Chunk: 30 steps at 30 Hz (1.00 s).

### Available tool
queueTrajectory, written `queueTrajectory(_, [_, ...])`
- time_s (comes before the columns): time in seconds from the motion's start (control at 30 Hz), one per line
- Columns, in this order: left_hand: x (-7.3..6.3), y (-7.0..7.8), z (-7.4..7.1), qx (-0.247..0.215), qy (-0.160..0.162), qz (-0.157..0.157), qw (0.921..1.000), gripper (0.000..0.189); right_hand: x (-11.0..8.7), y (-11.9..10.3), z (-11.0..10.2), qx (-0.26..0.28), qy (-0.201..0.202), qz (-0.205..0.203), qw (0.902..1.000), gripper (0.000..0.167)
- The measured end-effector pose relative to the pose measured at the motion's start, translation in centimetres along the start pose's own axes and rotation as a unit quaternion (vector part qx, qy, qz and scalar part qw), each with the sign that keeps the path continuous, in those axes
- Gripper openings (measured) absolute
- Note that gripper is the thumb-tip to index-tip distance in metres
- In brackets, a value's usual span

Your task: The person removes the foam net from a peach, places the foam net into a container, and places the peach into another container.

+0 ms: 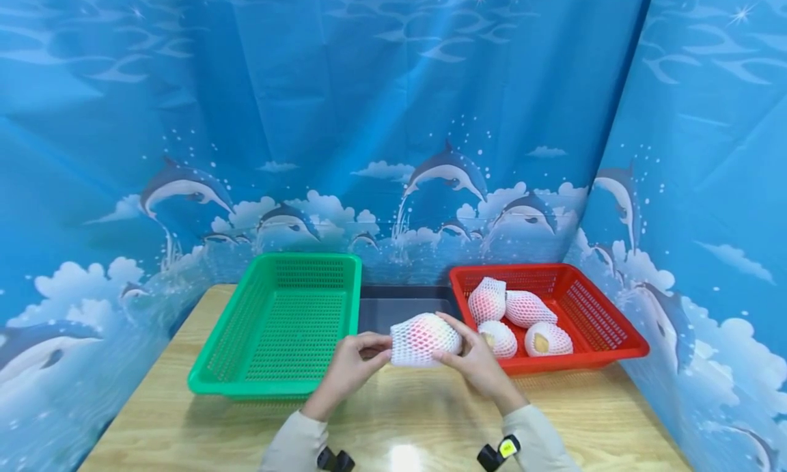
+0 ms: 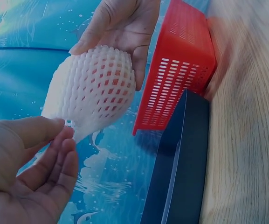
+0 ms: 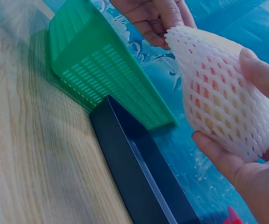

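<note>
A round red-and-yellow fruit (image 1: 427, 339) in a white foam net (image 2: 111, 88) is held above the table's middle. Thumb and fingers of my right hand (image 1: 482, 368) grip it from the right side. The loose end of the net, at the left, is pinched between thumb and fingertips of my left hand (image 1: 352, 366). In the right wrist view, red patches of the fruit show through the mesh. Other netted fruits (image 1: 531, 309) lie in the left part of the red basket (image 1: 615, 354), just beyond my right hand.
An empty green basket (image 1: 246, 388) stands on the left of the wooden table (image 1: 344, 438). Between the two baskets, farther back, is a dark shallow tray (image 1: 378, 315). A blue curtain (image 1: 320, 117) with dolphins hangs behind and at the sides.
</note>
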State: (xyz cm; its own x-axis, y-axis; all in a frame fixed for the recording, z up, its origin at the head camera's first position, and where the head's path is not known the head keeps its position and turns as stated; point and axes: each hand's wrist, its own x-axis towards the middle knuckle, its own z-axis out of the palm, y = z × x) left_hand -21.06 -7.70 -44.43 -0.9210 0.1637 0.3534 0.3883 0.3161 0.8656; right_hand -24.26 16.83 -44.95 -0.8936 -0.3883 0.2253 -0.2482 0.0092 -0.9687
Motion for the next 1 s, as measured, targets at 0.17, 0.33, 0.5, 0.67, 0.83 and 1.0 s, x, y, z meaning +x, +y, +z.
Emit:
queueTrajectory(0.17, [0.1, 0.0, 0.4, -0.047, 0.009, 0.007, 0.9988, 0.032, 0.0, 0.3, 0.3, 0.019, -0.008, -0.006, 0.9998, 0.07])
queueTrajectory(0.33, [0.2, 0.2, 0.7, -0.1, 0.001, 0.011, 0.995, 0.047, -0.1, 0.6, 0.5, 0.038, 0.002, 0.009, 0.9992, 0.07])
queueTrajectory(0.5, [0.2, 0.0, 1.1, -0.119, 0.004, 0.028, 0.9925, 0.054, -0.2, 0.6, 0.5, 0.04, -0.004, 0.011, 0.9991, 0.068])
queueTrajectory(0.67, [0.1, -0.4, 1.5, -0.125, 0.005, 0.058, 0.9905, 0.057, -0.3, 0.4, 0.5, 0.045, -0.017, 0.011, 0.9988, 0.067])
queueTrajectory(0.83, [0.0, -0.6, 1.6, -0.117, 0.005, 0.067, 0.9909, 0.061, -0.3, 0.2, 0.6, 0.046, -0.026, 0.002, 0.9986, 0.063])
queueTrajectory(1.0, [0.0, -0.6, 1.5, -0.119, -0.013, 0.088, 0.9889, 0.068, -0.4, 0.3, 0.7, 0.062, -0.034, -0.006, 0.9975, 0.061])
